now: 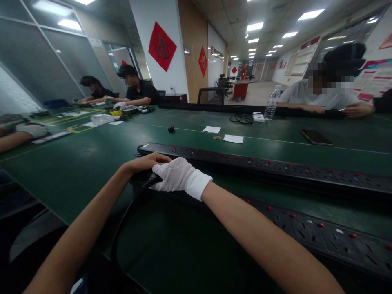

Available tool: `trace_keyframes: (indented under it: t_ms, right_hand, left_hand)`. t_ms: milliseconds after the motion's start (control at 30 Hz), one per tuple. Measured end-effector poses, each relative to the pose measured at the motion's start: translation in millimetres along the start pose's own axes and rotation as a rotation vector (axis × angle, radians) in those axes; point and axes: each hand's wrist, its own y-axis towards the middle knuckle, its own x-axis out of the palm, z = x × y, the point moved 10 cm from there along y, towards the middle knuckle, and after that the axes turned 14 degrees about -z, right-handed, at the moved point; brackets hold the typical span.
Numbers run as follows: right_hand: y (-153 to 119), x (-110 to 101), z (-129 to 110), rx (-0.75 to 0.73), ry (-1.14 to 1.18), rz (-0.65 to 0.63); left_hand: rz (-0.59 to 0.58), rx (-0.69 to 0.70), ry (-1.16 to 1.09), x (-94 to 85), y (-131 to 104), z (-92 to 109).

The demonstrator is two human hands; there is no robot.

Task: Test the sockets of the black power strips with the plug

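My right hand, in a white dotted work glove, is closed around the thick end of a black power cord. The cord leaves the glove on its left and hangs down over the table's near edge. Against the glove's far side rests my bare left hand, fingers bent together; whatever they hold is hidden. A black power strip with red lights runs from under my right hand toward the lower right. Just beyond both hands lies a second black power strip, socket side up.
Across the green table are white paper slips, a small black part, a phone, a water bottle and black cables. Another person sits opposite; several more work at the left.
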Motion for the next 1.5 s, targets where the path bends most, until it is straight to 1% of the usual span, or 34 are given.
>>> trace_keyframes:
  t_ms: [367, 467, 633, 733, 867, 1067, 1200, 1367, 1500]
  right_hand:
    - [0.0, 0.9, 0.6, 0.008, 0.001, 0.014]
    - [0.2, 2.1, 2.3, 0.026, -0.002, 0.009]
    - [-0.7, 0.4, 0.2, 0.013, -0.019, 0.017]
    - [-1.3, -0.5, 1.0, 0.029, -0.018, -0.001]
    - [-1.8, -0.4, -0.7, 0.027, -0.020, -0.049]
    - [-2.2, -1.5, -0.3, 0.041, -0.014, -0.061]
    - [-1.7, -0.3, 0.9, 0.051, -0.003, -0.060]
    - [-2.4, 1.2, 0.2, 0.044, 0.022, -0.086]
    - [-2.9, 0.4, -0.8, 0.042, 0.020, -0.090]
  left_hand:
    - [0.004, 0.010, 0.003, 1.5, -0.6, 4.7]
    - [-0.007, 0.006, -0.002, 1.6, 0.2, 3.2]
    - [-0.009, 0.003, -0.011, 1.6, 0.4, 1.7]
    - [-0.012, 0.023, -0.012, 3.0, -0.3, 4.0]
    - [0.009, 0.020, 0.004, 0.2, -0.7, 2.9]
    - [-0.004, 0.011, 0.009, -0.9, 0.7, -0.4]
    - [-0.016, 0.034, -0.005, 1.1, 0.1, 0.9]
    - [0.004, 0.034, 0.001, -1.0, 0.1, -0.3]
    - [-0.003, 0.039, 0.030, -0.9, 0.7, 1.5]
